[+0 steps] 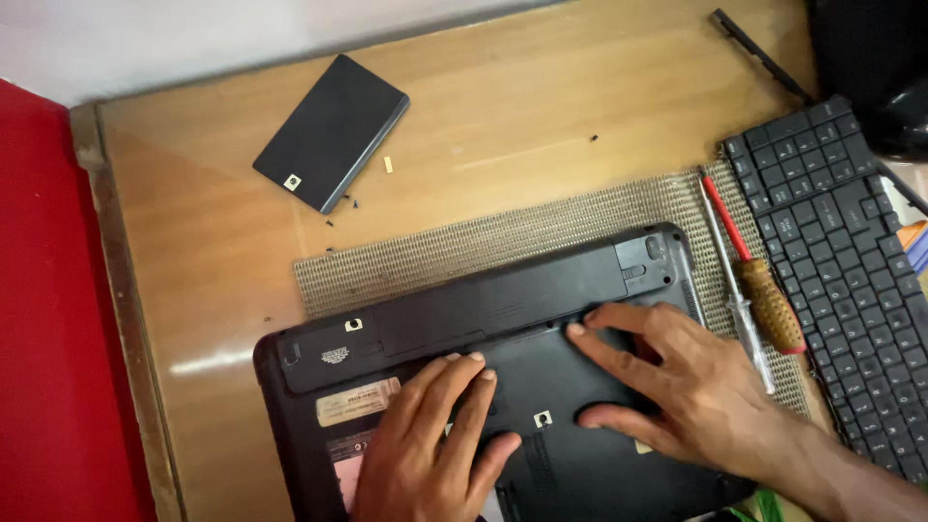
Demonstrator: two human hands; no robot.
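Head view: black laptop [503, 387], underside up, lay on a woven mat [541, 232] on the wooden table [541, 97]. Left hand [435, 445] and right hand [677, 387] pressed flat on its base, fingers spread, gripping nothing. Red-handled screwdriver [754, 280] and detached keyboard [841, 261] lay right.

The desk [541, 87] was glossy varnished wood. A coarse woven mat [503, 242] lay near its right edge, under a matt black plastic laptop [503, 300]. The screwdriver [749, 280] had a clear plastic handle and a metal shaft.
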